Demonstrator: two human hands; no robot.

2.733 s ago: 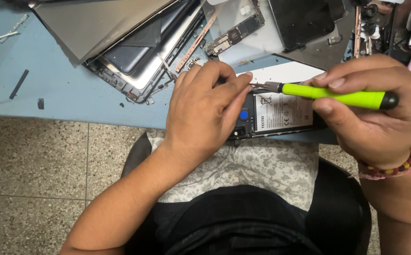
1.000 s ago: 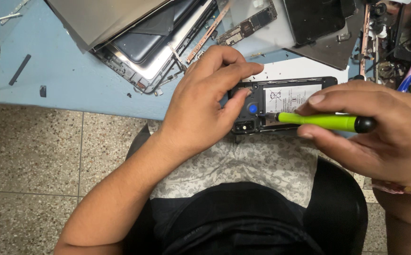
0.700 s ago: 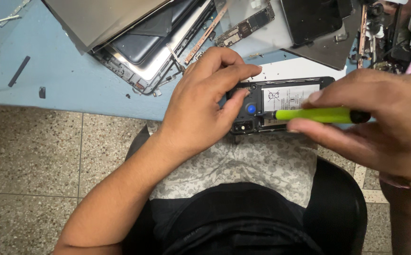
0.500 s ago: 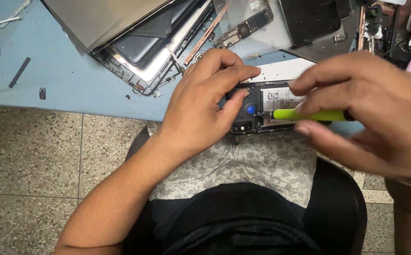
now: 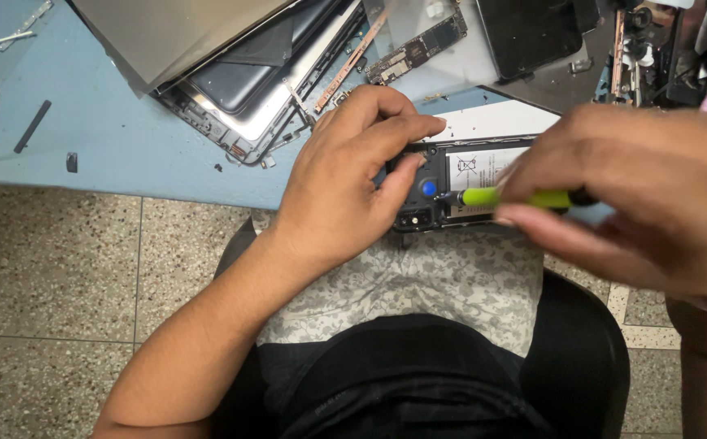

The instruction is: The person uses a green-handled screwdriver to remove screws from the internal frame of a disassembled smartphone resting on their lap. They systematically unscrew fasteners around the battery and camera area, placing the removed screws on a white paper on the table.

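At the blue table's (image 5: 126,154) near edge, the left hand (image 5: 345,187) pins the opened black phone (image 5: 451,183). The right hand (image 5: 646,195) pinches a lime-green plastic-handled screwdriver (image 5: 516,197), its long axis parallel to that edge, tip pointing left at the phone's camera end.

The tabletop (image 5: 126,154) was a pale blue surface filling the upper part of the view, its front edge running straight from the left side toward the middle. Below it lay the floor (image 5: 52,268), laid in large speckled terrazzo tiles of grey and beige with thin dark joints between them. A further strip of the same floor showed at the lower right. The light was even and soft, casting only faint shadows.
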